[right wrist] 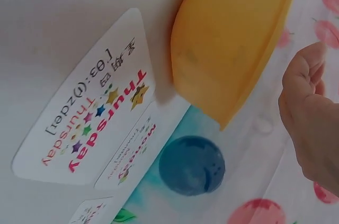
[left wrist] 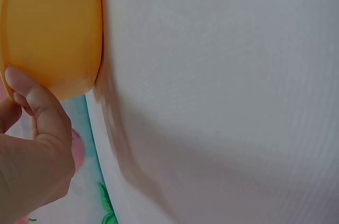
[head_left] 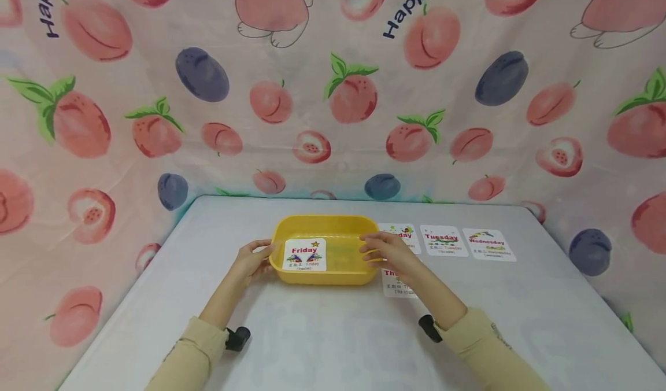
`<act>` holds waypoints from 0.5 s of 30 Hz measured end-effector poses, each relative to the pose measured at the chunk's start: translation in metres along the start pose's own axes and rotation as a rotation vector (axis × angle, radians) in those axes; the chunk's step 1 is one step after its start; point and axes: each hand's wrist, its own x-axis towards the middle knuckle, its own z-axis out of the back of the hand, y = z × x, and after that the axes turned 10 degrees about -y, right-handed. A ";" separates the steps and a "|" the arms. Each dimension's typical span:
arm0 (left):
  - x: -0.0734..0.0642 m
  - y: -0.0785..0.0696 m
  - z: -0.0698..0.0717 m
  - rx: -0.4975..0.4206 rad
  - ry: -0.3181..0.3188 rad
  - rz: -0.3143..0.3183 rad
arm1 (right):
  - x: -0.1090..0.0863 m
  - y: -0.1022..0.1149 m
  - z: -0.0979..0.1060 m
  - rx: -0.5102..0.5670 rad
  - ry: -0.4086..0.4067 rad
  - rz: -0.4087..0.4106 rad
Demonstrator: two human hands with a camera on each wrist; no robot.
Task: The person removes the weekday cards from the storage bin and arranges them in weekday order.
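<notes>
In the head view a shallow yellow plastic tray sits on the table, with a white "Friday" card lying inside at its left. My left hand pinches the tray's left rim; the left wrist view shows the thumb and fingers at that edge. My right hand hovers by the tray's right end, fingers loosely bent. From the right wrist view, this hand is apart from the tray and no object shows in it. Beneath it lies a "Thursday" card, partly covered by hand and forearm.
Right of the tray, a "Monday" card, a "Tuesday" card and a "Wednesday" card form a row. The white table meets a peach-printed cloth at its back and sides.
</notes>
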 end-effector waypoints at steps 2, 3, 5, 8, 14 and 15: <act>0.000 0.001 0.000 0.004 -0.006 0.001 | 0.003 0.000 -0.007 -0.006 0.009 0.012; 0.000 0.001 0.000 0.008 -0.010 0.002 | 0.004 0.000 -0.011 -0.004 0.013 0.014; 0.001 0.001 -0.001 0.007 -0.014 0.004 | 0.008 0.000 -0.018 0.003 0.016 0.008; 0.002 0.001 -0.002 -0.003 -0.005 0.005 | 0.013 0.000 -0.028 -0.012 0.006 -0.022; 0.003 0.001 -0.003 -0.002 -0.016 0.018 | 0.025 -0.001 -0.050 -0.077 -0.008 -0.088; 0.003 0.001 -0.004 0.001 -0.014 0.016 | 0.026 -0.001 -0.053 -0.080 -0.014 -0.099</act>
